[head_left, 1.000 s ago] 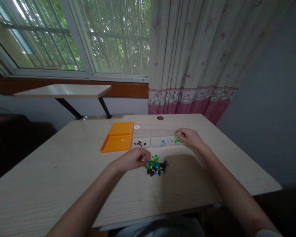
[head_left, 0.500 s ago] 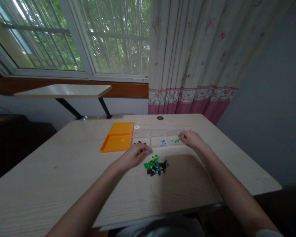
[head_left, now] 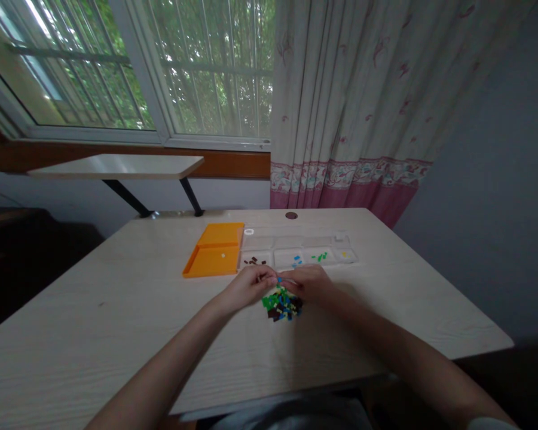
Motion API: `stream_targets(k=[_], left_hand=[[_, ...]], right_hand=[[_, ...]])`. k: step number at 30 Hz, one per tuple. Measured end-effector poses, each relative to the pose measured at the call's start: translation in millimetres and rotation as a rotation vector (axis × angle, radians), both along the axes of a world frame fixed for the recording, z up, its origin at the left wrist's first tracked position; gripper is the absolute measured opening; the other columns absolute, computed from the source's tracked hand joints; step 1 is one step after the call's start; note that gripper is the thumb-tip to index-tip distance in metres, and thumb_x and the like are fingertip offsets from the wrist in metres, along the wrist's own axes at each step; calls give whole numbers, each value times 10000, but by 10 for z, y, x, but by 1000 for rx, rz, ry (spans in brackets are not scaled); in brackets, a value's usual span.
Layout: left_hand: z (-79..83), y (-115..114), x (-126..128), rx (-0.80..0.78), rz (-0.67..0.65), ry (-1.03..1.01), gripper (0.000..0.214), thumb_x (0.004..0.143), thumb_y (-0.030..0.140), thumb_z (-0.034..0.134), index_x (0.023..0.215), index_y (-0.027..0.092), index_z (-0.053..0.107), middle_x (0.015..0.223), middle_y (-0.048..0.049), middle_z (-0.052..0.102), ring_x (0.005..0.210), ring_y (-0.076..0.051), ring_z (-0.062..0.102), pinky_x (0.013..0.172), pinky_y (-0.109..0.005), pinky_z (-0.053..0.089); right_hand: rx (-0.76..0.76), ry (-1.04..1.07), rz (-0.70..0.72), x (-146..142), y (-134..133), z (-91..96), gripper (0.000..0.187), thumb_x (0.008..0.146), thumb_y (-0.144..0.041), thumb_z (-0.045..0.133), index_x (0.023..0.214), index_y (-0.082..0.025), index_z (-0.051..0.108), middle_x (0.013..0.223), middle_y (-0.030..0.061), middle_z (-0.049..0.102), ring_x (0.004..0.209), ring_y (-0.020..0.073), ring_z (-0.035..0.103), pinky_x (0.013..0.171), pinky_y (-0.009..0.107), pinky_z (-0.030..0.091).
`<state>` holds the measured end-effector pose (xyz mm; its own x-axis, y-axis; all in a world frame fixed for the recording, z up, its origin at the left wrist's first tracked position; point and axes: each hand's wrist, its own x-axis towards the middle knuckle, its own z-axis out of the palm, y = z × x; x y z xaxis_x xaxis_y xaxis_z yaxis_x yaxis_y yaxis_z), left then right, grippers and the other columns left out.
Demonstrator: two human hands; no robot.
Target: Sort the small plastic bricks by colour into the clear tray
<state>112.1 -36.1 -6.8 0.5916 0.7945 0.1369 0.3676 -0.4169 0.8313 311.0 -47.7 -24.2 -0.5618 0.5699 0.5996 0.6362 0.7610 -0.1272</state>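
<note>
Just above the loose pile, my left hand (head_left: 251,288) and my right hand (head_left: 312,283) meet at their fingertips. Between them shows a tiny blue toy brick (head_left: 278,279), pinched by the left fingers, with the right fingers closed at its other side. Under the hands lies a mixed pile of small bricks (head_left: 281,307) in green, brown, blue and pale yellow, its right edge partly covered by my right hand. Behind it, a clear compartment box (head_left: 287,252) holds brown bricks (head_left: 253,261), blue bricks (head_left: 297,260), green bricks (head_left: 320,257) and a yellow piece (head_left: 344,254) in separate front compartments.
An orange open case (head_left: 190,267) lies left of the clear box, with a small white piece (head_left: 223,255) in it. A raised shelf (head_left: 116,165) stands at the table's back left. A round cable hole (head_left: 291,215) is near the back edge, before the curtain (head_left: 349,119).
My right hand has come from the green compartment, left and nearer, to meet my left hand. The yellow piece in the rightmost compartment is now uncovered. The left hand has barely shifted.
</note>
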Motion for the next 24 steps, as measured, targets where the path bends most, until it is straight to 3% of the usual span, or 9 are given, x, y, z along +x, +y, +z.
stream_targets(k=[4, 8, 12, 17, 24], left_hand=[[11, 0, -12, 17, -22, 43, 302, 817, 367, 453, 763, 106, 594, 629, 6, 516, 576, -89, 428, 510, -178, 325], [65, 24, -113, 62, -86, 165, 211, 787, 294, 488, 756, 111, 589, 623, 6, 512, 563, -84, 424, 509, -169, 321], [112, 60, -227, 91, -181, 324, 114, 730, 200, 521, 746, 118, 598, 659, -5, 537, 589, -91, 458, 539, -171, 338], [56, 90, -260, 107, -252, 414, 74, 703, 192, 546, 730, 137, 589, 651, 15, 517, 579, -85, 443, 532, -167, 322], [-19, 108, -258, 138, -253, 459, 59, 703, 195, 544, 712, 152, 583, 650, 21, 520, 580, -87, 447, 542, -170, 322]], right_hand=[[56, 3, 2, 32, 26, -1, 196, 841, -327, 503, 911, -239, 664, 617, -12, 657, 529, 94, 569, 536, 198, 366], [143, 122, -8, 77, 68, 49, 192, 848, -306, 504, 891, -216, 668, 691, 3, 683, 575, 85, 587, 579, 186, 386], [221, 233, -110, 165, 119, 130, 187, 834, -307, 530, 847, -203, 684, 530, -18, 613, 471, 72, 527, 526, 181, 373], [222, 253, -144, 246, 172, 157, 185, 824, -301, 543, 856, -188, 686, 489, -27, 565, 436, 66, 483, 504, 180, 366], [152, 233, -141, 265, 189, 146, 214, 837, -320, 520, 884, -192, 685, 526, -15, 583, 464, 71, 492, 522, 175, 374]])
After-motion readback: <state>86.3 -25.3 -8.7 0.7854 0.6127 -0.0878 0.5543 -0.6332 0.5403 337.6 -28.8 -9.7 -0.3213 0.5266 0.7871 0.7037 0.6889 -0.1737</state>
